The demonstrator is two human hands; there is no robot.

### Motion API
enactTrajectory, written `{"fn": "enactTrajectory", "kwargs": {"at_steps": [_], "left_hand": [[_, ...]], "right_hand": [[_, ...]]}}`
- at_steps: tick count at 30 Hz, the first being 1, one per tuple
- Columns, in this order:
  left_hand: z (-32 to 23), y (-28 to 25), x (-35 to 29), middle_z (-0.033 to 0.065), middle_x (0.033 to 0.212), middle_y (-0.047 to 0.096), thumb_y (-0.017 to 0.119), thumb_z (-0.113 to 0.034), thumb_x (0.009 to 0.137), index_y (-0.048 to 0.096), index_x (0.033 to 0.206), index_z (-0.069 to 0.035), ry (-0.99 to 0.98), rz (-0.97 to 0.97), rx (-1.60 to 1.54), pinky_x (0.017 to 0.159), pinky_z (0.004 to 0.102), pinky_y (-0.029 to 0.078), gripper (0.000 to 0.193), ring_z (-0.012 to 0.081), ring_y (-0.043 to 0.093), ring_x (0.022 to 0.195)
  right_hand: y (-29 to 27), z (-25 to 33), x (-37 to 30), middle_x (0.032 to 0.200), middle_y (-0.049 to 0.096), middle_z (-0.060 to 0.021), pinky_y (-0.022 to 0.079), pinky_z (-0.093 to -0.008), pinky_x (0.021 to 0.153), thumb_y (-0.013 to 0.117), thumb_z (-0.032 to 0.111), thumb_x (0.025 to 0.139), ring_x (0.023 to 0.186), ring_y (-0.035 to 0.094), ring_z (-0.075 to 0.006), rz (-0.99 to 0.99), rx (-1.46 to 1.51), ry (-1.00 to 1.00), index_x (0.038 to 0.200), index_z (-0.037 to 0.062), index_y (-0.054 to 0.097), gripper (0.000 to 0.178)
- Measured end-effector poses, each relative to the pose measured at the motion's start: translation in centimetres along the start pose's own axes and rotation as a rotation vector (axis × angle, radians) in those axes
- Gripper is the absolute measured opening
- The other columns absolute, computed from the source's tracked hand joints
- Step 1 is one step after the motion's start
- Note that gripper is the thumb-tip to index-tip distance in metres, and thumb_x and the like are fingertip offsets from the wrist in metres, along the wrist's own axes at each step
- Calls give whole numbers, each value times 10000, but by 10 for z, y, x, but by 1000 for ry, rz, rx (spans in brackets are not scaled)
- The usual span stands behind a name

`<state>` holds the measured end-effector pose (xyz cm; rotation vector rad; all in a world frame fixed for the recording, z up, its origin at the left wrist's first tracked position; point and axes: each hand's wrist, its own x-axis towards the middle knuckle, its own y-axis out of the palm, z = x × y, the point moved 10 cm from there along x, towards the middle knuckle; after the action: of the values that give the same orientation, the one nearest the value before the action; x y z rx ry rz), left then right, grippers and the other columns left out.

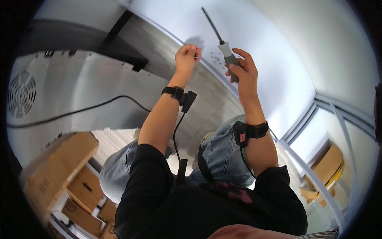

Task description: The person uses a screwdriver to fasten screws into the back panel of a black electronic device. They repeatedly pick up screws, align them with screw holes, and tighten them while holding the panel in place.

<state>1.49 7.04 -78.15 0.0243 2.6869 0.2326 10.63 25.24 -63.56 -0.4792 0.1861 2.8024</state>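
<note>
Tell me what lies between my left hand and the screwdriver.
In the head view: small pieces, too tiny to identify, scattered on the white surface.

The screwdriver handle (229, 59) is two-tone grey, its shaft (213, 26) dark.

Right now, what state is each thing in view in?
Screwdriver: gripped at its handle, tip pointing up-left in the picture.
Right hand: closed on that handle.
Left hand: fingers curled together; contents, if any, unclear.
Small pieces: scattered on the white surface.
Black cable: curved, not taut.
Cardboard boxes: whether sealed, unclear.
</note>
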Motion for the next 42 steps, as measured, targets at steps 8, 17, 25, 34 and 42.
{"fn": "enactTrajectory", "kwargs": {"at_steps": [8,17,25,34,42], "left_hand": [[-164,-82,-123,122,1012,631,464,-216,985,560,942,-49,114,0,-792,859,352,552,198,256,646,944],[-222,-143,-216,96,946,602,434,-171,995,531,962,-39,271,-176,-716,770,299,573,167,241,644,933],[-249,-176,-253,104,942,614,456,-157,987,534,922,-43,396,-121,-676,759,277,577,152,250,653,930],[-263,-261,-280,127,905,649,496,-168,973,563,929,-14,431,-190,-474,692,288,589,174,223,678,796],[-329,-294,-315,105,882,651,540,-205,955,578,902,-34,504,26,-488,654,289,581,183,170,665,758]], "right_hand": [[75,59,-40,914,633,-43,419,-220,691,666,37,749,777,549,-105,408,-198,-383,1092,24,653,344],[150,111,-95,825,614,-41,403,-221,649,658,9,728,714,531,-103,710,-287,-527,1077,-8,649,350],[179,122,-127,821,605,-62,397,-233,640,652,25,721,709,533,-125,734,-294,-552,1061,-11,650,341],[253,173,-220,825,594,-122,469,-295,600,671,-41,631,699,595,-237,536,-655,-1106,1016,3,662,387],[302,189,-274,841,590,-122,452,-266,640,700,-21,655,711,583,-212,445,-618,-988,1043,-4,635,394]]}}
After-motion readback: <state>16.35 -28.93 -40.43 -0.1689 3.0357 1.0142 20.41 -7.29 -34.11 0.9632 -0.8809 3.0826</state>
